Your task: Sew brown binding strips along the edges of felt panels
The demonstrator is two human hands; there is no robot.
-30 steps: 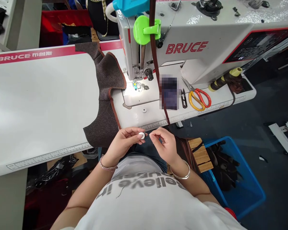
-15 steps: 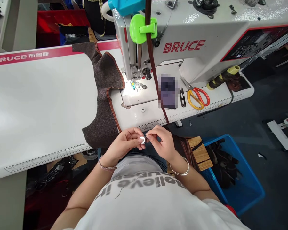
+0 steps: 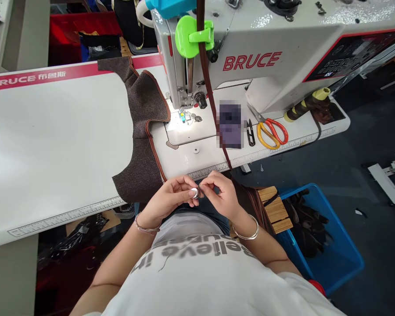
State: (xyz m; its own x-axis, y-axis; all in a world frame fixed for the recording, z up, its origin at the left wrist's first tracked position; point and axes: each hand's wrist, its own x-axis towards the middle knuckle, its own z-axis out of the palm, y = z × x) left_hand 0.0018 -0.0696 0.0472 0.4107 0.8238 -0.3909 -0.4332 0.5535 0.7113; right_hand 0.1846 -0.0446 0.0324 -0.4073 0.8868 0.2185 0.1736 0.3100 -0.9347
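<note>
A small, round, shiny metal bobbin case (image 3: 195,193) sits between the thumb and fingers of my left hand (image 3: 176,192), in front of my body at the table's near edge. My right hand (image 3: 221,193) is closed in a pinch right beside it; what its fingertips hold is too small to make out. To the left of my hands lies a dark brown fabric piece (image 3: 141,153) with reddish-brown edging, draped across the table. Beyond my hands stands the sewing machine (image 3: 270,57), its lit needle area (image 3: 184,115) free of fabric.
On the table (image 3: 59,145) are a small white disc (image 3: 196,150), black thread snips (image 3: 250,133), scissors (image 3: 272,133) and a thread cone (image 3: 307,105). A brown strip (image 3: 208,79) hangs down past the machine. At right are a wooden surface (image 3: 274,210) and a blue bin (image 3: 342,263) holding dark pieces.
The metal bobbin case has turned slightly in my left fingers. My right fingertips have shifted a little closer to it. The rest lies as before, with a slight camera shift.
</note>
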